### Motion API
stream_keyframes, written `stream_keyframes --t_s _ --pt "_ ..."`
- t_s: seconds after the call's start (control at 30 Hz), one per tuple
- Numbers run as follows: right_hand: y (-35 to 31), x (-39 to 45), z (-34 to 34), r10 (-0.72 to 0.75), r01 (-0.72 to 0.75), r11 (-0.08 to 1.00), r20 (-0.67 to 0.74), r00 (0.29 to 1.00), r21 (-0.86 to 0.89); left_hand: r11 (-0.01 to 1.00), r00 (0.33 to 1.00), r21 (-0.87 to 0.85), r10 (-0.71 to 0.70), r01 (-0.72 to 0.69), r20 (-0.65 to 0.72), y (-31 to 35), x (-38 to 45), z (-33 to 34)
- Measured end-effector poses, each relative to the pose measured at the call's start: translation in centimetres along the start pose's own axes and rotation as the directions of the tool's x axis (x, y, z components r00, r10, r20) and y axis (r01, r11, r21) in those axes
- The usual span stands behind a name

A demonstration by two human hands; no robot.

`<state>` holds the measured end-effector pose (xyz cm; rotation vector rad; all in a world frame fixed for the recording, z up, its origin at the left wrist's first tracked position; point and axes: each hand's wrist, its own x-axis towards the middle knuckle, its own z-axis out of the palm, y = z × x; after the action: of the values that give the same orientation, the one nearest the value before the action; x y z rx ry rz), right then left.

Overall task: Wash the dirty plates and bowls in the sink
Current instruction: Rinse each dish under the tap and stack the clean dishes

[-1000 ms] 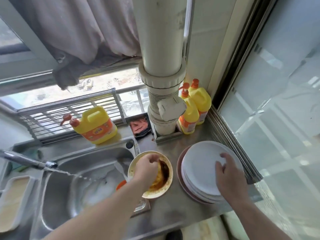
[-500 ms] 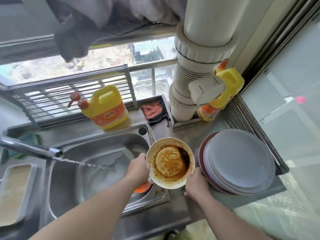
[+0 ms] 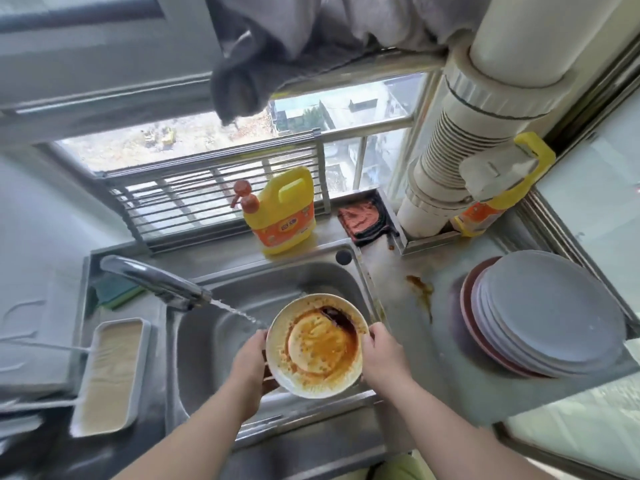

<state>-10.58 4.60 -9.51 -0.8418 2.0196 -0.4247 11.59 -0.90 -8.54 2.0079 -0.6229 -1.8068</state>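
Head view: both hands hold a round white bowl smeared with orange-brown sauce over the stainless steel sink basin, left hand curled round its left rim, right hand gripping its right rim with fingers wrapped at the edge. A chrome faucet up-left of the left hand runs a thin stream of water toward the bowl's left edge, and a yellow detergent jug with orange label stands beyond the hands on the sink ledge. Well to the right of the right hand sits a stack of pale round plates on the steel counter, with a brown sauce smear between them and the sink.
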Motion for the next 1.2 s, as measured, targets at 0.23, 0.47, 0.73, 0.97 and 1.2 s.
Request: stream_keyframes --t_s 0.23,0.47,0.73,0.97,1.2 --pt "-4.1 -0.7 7.9 0.123 -0.167 0.973 0.252 0.96 0.16 0.985 0.991 0.103 0.134 -0.136 0.023 1.8 -0.5 -8.6" --pt "-7.1 -0.9 13.1 0.092 -0.185 0.962 0.4 0.912 0.201 0.953 0.963 0.158 0.268 -0.259 -0.039 2.2 -0.1 -13.9" --pt "-9.6 0.4 12.6 -0.113 0.121 0.991 0.145 0.983 -0.053 0.991 0.981 0.062 0.125 -0.117 -0.145 1.9 0.6 -14.4" --pt "-11.9 0.9 10.2 -0.365 0.378 0.867 0.103 0.925 -0.324 0.94 0.992 -0.326 -0.118 0.1 -0.038 1.0 2.1 -11.6" --pt "-12.5 1.1 7.4 -0.438 0.417 0.766 0.077 0.896 -0.489 0.897 0.97 -0.37 -0.231 0.242 0.076 1.0 2.5 -8.2"
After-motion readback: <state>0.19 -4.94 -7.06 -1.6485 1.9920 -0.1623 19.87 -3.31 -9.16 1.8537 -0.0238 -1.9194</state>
